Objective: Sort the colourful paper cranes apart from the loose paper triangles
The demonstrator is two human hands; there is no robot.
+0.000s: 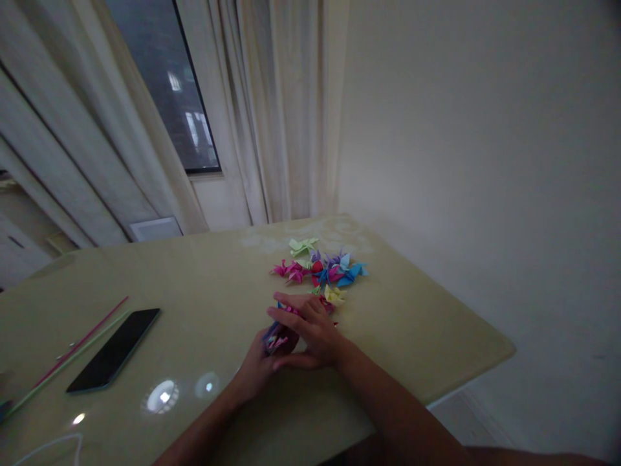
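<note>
A small bundle of folded paper cranes (276, 342) in pink, blue and purple sits between my two hands, low over the near part of the table. My left hand (258, 364) is closed round it from below and the left. From the right, my right hand (314, 331) reaches over the top, fingers bent across the bundle and thumb on the near side. Much of the bundle is hidden by the fingers. Just beyond the hands lies a loose pile of paper cranes (334, 275) in blue, purple, pink, red, yellow and pale green.
A dark phone (116, 349) lies on the glossy table (204, 285) at the left. Beside it are a pink stick (92, 333) and a pale green stick (72, 359). A wall (466, 213) borders the table's right side; curtains (286, 116) hang behind it.
</note>
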